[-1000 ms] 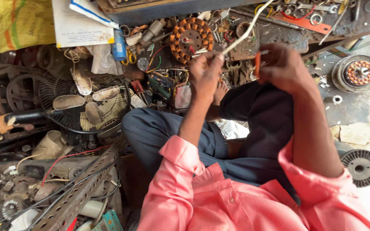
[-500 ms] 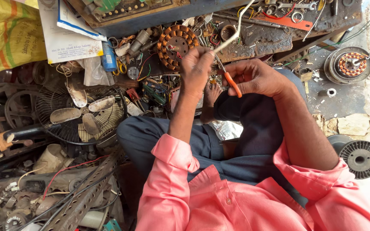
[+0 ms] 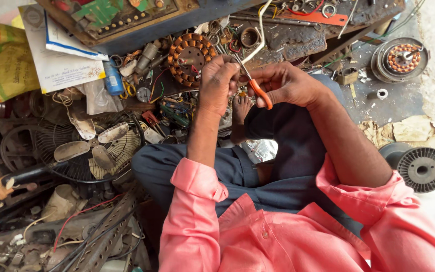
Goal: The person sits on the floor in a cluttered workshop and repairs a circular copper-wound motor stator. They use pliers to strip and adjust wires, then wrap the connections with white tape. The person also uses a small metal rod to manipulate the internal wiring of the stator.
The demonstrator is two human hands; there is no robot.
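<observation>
In right hand (image 3: 285, 83), orange-handled cutters (image 3: 255, 88)

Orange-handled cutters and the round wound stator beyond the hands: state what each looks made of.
Cutters: grey metal blades, matte; handles in glossy orange, probably plastic or rubber coating. Stator: copper-coloured wire coils around a dull, dark metal core, likely steel.

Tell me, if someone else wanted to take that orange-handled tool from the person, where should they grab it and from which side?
Probably by the orange handle, coming from below, on the person's own side. That end sticks out free under the right hand, while the thin metal tip points up toward the left hand and the white wire, where fingers crowd around it.
</observation>
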